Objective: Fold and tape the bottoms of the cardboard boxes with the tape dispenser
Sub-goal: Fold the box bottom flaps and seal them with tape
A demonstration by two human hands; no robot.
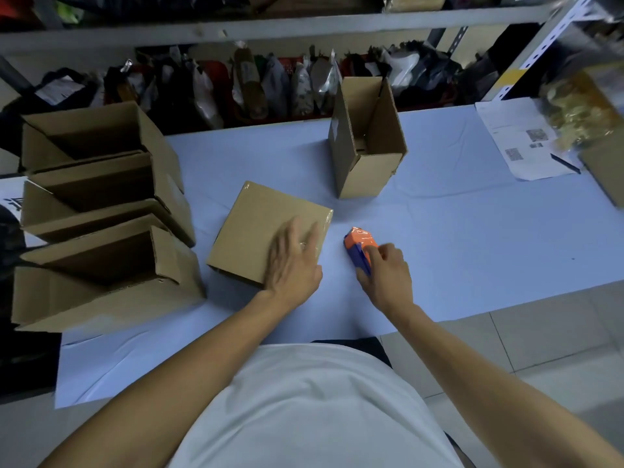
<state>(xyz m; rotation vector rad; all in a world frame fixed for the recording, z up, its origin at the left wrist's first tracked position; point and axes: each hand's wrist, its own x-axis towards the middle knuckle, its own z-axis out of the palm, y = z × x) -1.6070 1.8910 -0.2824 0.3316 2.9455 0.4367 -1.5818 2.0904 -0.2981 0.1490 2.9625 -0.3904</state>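
Pale blue cloth covers the counter (472, 231), which runs up against a metal shelf rack (270, 27) whose lower level is crammed with bagged goods (256, 86); grey floor tiles (540, 349) show at the lower right; printed papers (520, 140) lie at the counter's far right corner, just beside a clear bag of yellowish items (580, 109); several open cardboard boxes (98, 211) crowd the left edge, and one open box (368, 136) stands upright near the far middle; a closed box (256, 228), its upper face shiny with tape at the right edge, sits in the centre; the left hand (293, 261) lies flat on it with fingers straight and spread; just to its right, the right hand (388, 275) grips the orange and blue tape dispenser (359, 246), which rests on the cloth, apart from the box.
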